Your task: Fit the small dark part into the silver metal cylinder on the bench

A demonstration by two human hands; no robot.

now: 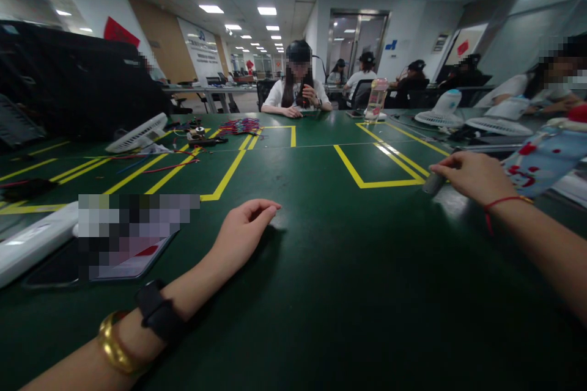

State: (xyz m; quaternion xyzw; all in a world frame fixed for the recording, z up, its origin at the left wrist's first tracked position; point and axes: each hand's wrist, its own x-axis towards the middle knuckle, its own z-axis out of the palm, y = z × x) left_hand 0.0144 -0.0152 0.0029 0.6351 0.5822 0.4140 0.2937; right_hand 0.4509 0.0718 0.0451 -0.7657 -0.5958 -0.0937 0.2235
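My left hand (245, 231) rests on the green tabletop (330, 269), its fingers curled together and the thumb close to the index finger; nothing shows between them. Off to the right, my right hand (477, 177) pinches a small grey cylinder (433, 184) by its upper end. The cylinder's lower end is at or just above the tabletop, beside the corner of a yellow tape outline (389, 184). What exactly the cylinder is, I cannot make out.
Left of my left hand lie a partly blurred flat device (147, 256) and a long white object (36, 244). Farther back are a wire bundle (238, 127), white fans (443, 111) and a bottle (376, 101). Across the table sits a person (297, 88). A blue printed bag (545, 156) stands right.
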